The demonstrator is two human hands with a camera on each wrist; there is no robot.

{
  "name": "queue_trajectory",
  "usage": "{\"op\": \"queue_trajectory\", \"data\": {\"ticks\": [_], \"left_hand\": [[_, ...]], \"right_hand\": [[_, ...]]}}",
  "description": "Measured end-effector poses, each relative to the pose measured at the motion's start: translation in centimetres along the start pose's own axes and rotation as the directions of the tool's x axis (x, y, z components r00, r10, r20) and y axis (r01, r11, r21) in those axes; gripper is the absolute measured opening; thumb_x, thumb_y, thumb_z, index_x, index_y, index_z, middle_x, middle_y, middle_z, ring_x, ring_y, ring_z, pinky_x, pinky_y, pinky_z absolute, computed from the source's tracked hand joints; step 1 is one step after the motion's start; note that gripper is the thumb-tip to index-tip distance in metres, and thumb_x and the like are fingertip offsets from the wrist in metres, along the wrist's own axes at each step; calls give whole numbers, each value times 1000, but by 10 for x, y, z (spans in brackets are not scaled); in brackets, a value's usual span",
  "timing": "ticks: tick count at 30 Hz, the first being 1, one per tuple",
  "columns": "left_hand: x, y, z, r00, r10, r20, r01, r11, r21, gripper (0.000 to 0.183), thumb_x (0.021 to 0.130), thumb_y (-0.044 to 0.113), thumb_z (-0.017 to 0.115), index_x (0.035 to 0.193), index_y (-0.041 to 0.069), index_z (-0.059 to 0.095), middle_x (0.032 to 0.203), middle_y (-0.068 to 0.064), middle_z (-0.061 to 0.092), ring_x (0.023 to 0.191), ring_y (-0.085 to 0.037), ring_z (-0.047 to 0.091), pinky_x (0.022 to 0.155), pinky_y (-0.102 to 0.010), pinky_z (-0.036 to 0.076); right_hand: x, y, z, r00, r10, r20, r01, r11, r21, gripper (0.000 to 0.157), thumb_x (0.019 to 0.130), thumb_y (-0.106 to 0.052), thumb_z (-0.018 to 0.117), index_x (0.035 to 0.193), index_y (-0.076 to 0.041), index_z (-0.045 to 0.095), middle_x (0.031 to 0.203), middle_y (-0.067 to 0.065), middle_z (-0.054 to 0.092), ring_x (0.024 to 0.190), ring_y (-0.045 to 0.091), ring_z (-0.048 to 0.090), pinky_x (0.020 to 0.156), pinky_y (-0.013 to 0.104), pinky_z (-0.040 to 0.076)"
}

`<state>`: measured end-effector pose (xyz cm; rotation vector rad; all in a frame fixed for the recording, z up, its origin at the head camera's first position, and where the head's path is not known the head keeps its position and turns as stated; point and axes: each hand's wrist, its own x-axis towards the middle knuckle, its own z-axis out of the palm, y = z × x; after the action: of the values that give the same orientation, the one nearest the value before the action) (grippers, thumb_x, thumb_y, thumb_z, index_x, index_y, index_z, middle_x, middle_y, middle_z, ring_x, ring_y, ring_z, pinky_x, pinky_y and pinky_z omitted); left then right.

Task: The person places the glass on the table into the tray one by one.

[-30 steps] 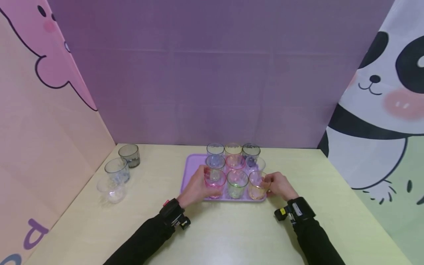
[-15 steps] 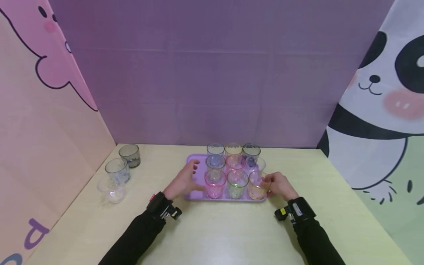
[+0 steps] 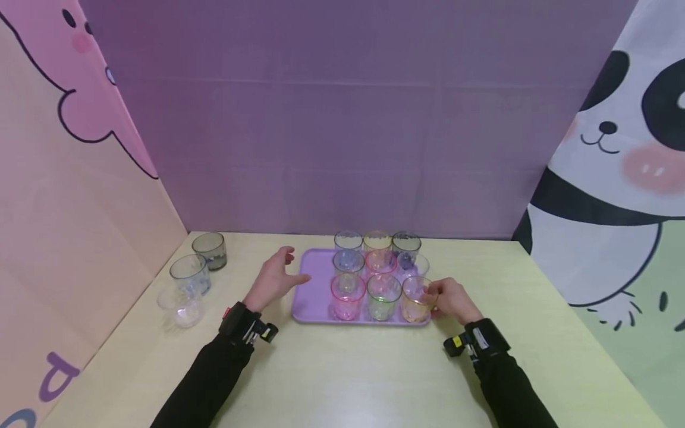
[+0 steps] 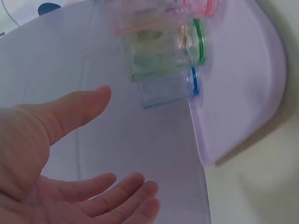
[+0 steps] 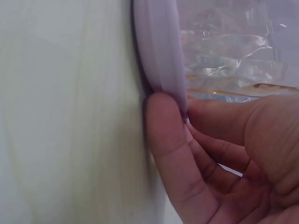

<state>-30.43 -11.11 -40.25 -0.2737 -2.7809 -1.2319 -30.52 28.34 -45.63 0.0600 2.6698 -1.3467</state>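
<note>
A purple tray (image 3: 313, 294) carries rows of clear glasses with coloured rims. At its front stand a pink-rimmed glass (image 3: 348, 306), a green-rimmed glass (image 3: 382, 306) and a yellow-rimmed glass (image 3: 412, 312). My left hand (image 3: 273, 277) is over the table just left of the tray, thumb and fingers spread and holding nothing. In the left wrist view a blue-rimmed glass (image 4: 168, 88) shows beyond the thumb. My right hand (image 3: 452, 298) pinches the tray's right edge beside the yellow-rimmed glass; the right wrist view shows a finger (image 5: 166, 126) against the outside of the rim.
On the left of the table stand a dark grey glass (image 3: 211, 255), a bluish glass (image 3: 192, 276) and a clear glass (image 3: 184, 312). A purple backdrop (image 3: 342, 148) rises behind the table, with printed panels at both sides.
My left hand has let go of the pink-rimmed glass and moved left, off the tray. The right hand and the glasses stay where they were.
</note>
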Motion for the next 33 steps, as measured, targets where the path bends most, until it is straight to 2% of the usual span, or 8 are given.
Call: {"op": "queue_trajectory", "data": {"ticks": [7, 16, 20, 24, 29, 31, 33], "left_hand": [[-4, -11, -22, 998, 7, -58, -5, 1000, 28, 69, 78, 33, 69, 130, -2, 40, 125, -24, 49, 116, -36, 46, 93, -48, 40], [-15, -26, -42, 994, -4, -112, 12, 998, 66, 66, 80, 33, 68, 128, -4, 42, 124, -25, 49, 115, -38, 45, 92, -48, 40], [-20, -33, -52, 990, -15, -143, 32, 993, 112, 66, 80, 31, 67, 128, -5, 41, 124, -27, 49, 114, -40, 45, 92, -50, 38], [-26, -41, -64, 983, 1, -183, 29, 986, 162, 65, 81, 28, 67, 127, -8, 41, 122, -29, 48, 111, -42, 45, 90, -52, 38], [-31, -51, -82, 969, 50, -242, 15, 965, 260, 67, 80, 24, 68, 127, -14, 39, 122, -34, 45, 111, -47, 42, 90, -55, 36], [-34, -55, -90, 968, 46, -247, 34, 951, 308, 71, 79, 25, 68, 127, -16, 36, 122, -36, 43, 110, -49, 41, 90, -57, 36], [-36, -58, -97, 971, 14, -238, 68, 941, 331, 76, 79, 26, 68, 128, -19, 32, 122, -39, 40, 111, -52, 38, 90, -59, 35]], "right_hand": [[0, 1, 0, 1000, 2, 8, -2, 1000, 7, 10, 83, -8, 64, 88, 0, 65, 95, 15, 58, 71, 20, 60, 58, 32, 55], [1, 1, -1, 1000, 4, 11, -4, 1000, 10, 15, 83, -10, 64, 92, 1, 65, 100, 17, 59, 71, 20, 60, 59, 33, 55], [1, 1, -1, 1000, 3, 16, -4, 1000, 10, 16, 83, -10, 64, 94, 1, 65, 101, 17, 58, 72, 19, 60, 59, 32, 55], [1, 0, -1, 1000, -3, 10, 3, 1000, 6, 12, 83, -9, 63, 91, 0, 66, 99, 16, 59, 72, 20, 60, 59, 32, 55], [1, 0, -1, 1000, -11, 8, 11, 1000, 5, 10, 83, -7, 64, 89, 0, 66, 98, 15, 59, 73, 20, 60, 59, 32, 55], [0, 0, -1, 1000, -13, 12, 13, 1000, 0, 10, 83, -8, 64, 90, 0, 66, 99, 16, 59, 74, 20, 60, 59, 32, 55], [-1, 0, 0, 1000, -9, 10, 9, 1000, -1, 11, 83, -8, 63, 91, 0, 66, 101, 16, 59, 74, 20, 60, 59, 32, 55]]}}
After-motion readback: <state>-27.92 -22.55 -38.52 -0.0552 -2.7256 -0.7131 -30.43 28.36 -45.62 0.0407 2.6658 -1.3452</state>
